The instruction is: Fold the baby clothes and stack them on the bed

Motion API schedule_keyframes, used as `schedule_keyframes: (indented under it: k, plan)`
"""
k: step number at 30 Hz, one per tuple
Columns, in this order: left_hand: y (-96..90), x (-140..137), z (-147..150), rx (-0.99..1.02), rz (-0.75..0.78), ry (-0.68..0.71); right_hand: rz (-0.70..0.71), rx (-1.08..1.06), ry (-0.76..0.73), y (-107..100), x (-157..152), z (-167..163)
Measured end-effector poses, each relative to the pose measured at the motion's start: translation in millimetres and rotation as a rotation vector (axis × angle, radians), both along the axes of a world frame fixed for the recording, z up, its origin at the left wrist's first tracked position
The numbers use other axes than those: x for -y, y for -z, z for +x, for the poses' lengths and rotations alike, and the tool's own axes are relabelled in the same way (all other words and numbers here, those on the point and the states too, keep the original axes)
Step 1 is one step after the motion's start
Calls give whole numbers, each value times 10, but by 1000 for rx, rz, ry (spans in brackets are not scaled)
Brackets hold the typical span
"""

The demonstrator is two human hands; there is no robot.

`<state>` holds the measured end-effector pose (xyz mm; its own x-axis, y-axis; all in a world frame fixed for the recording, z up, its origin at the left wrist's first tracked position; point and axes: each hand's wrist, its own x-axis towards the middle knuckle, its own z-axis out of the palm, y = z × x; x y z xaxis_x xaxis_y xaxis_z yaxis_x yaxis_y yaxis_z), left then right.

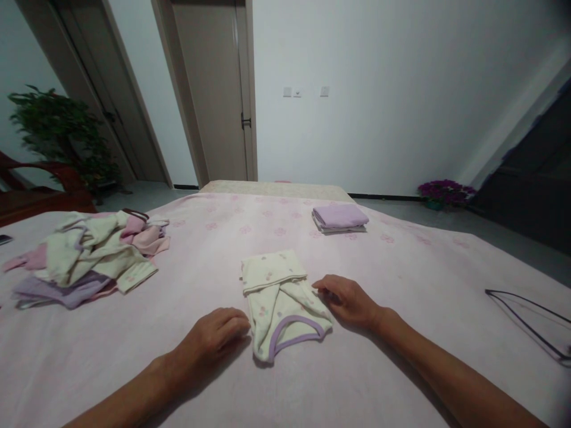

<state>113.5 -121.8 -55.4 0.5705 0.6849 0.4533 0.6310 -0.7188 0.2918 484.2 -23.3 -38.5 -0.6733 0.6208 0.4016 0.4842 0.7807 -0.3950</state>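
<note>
A small cream shirt (289,312) with a faint print and purple neck trim lies on the bed before me. Its far end is folded over towards me, and the neckline faces my side. At the shirt's left edge, my left hand (218,330) rests low with bent fingers closed together on the fabric's border. My right hand (350,300) is at the opposite edge, its fingers curled and the tips on the cloth by the fold. The exact grip of the fingertips is partly hidden.
A loose heap of clothes (96,249) lies to the left. Farther back sits a folded stack (339,217), purple on top. A dark thin-framed object (526,321), perhaps a hanger, lies at the right on the pink bedsheet (423,356). A dark flat object (5,239) is at far left.
</note>
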Motion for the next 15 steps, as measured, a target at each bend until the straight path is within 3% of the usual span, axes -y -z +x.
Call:
schedule_keyframes:
  k: [5,11,15]
  plan:
    - [14,34,117,-20,10,55,65,64,-87,-5,118,134]
    - [125,-37,221,50,-10,-89,99,102,-116,51,61,27]
    - [102,-62,249,20,-24,-100,112,98,-126,71,1,-80]
